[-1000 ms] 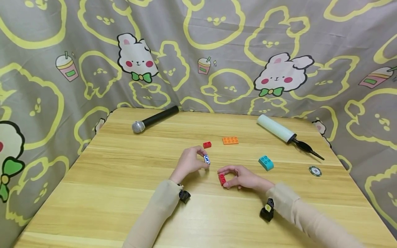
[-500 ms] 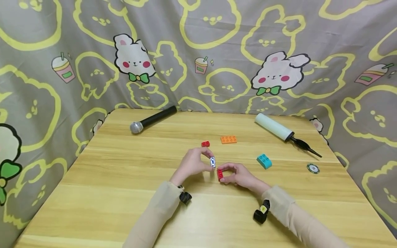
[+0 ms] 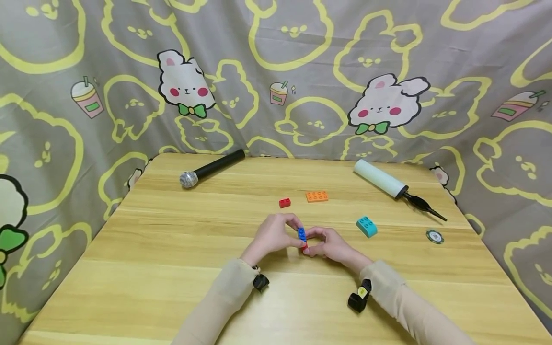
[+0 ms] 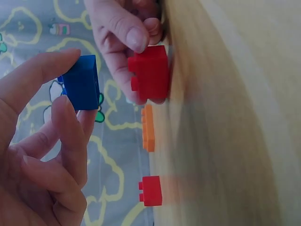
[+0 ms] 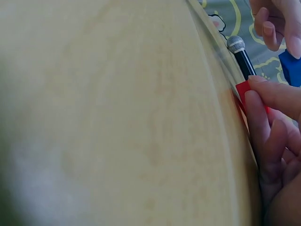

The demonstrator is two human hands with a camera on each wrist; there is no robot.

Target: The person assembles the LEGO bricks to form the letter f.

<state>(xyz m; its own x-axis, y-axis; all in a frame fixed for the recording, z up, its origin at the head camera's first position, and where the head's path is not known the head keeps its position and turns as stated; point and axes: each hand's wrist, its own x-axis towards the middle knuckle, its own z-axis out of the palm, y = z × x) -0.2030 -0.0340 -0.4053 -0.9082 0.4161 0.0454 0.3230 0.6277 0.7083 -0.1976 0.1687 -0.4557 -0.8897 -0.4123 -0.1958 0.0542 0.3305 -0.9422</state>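
left hand (image 3: 272, 235) pinches blue brick (image 3: 302, 234) | right hand (image 3: 329, 244) pinches red brick (image 4: 150, 73) | teal brick (image 3: 367, 226) near

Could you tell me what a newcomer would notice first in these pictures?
Probably the two hands meeting mid-table: the left hand pinches a small blue plastic brick just above a red plastic brick that the right hand steadies on the pale wooden table. Behind hangs a grey curtain with cartoon rabbits.

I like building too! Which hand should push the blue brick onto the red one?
Probably the left hand: it pinches the blue brick just above the red brick, which the right hand steadies on the table.
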